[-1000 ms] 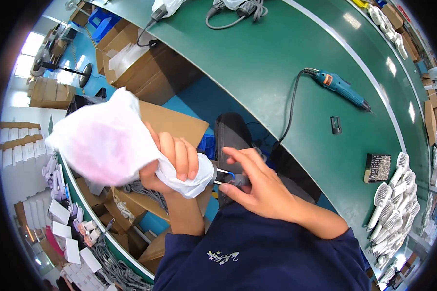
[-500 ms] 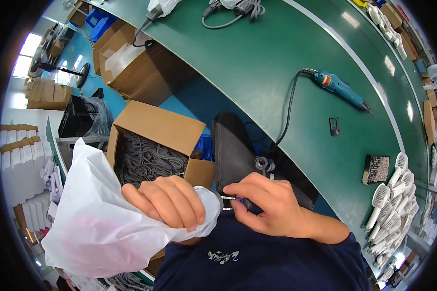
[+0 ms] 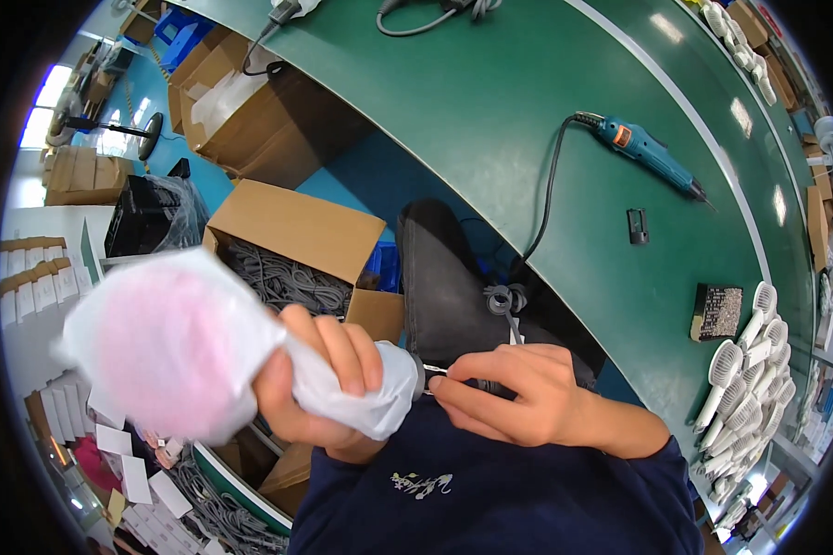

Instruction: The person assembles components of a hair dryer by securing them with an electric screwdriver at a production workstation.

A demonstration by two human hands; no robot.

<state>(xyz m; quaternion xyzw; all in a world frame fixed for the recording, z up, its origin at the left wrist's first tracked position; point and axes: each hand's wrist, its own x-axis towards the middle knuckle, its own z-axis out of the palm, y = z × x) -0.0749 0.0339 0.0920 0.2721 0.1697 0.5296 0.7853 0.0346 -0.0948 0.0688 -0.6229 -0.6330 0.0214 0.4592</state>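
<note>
Head view shows the left hand (image 3: pixel 338 356) wrapped firmly around the narrow neck of a white-wrapped object (image 3: pixel 171 347), thumb on one side and fingers folded over the other. The broad end, pink beneath the thin wrapping, sticks out to the person's left, beyond the knuckles. From there the long axis runs nearly straight across the body toward the right, dipping only slightly, and finishes in a grey collar (image 3: pixel 419 379) with bright metal prongs (image 3: pixel 434 370).

That collared end is the relation that matters: it points directly at the right hand (image 3: pixel 537 402), which is the nearer of the two to the prongs. The right hand reaches in from the opposite side, its fingertips drawn together right at the metal (a dark bit shows between the fingers, but most of it is covered). Whether those fingertips actually pinch a prong or merely rest by it cannot be told.

All of this sits above the navy shirt (image 3: pixel 509 490), close to the lap, where a coil of grey cord (image 3: pixel 504 299) lies on the dark trousers just beyond the right hand. Past the left hand stands an open carton (image 3: pixel 296 231) of grey cords; the green table (image 3: pixel 491 120), bearing a teal power screwdriver (image 3: pixel 652 162), stretches away to the right.
</note>
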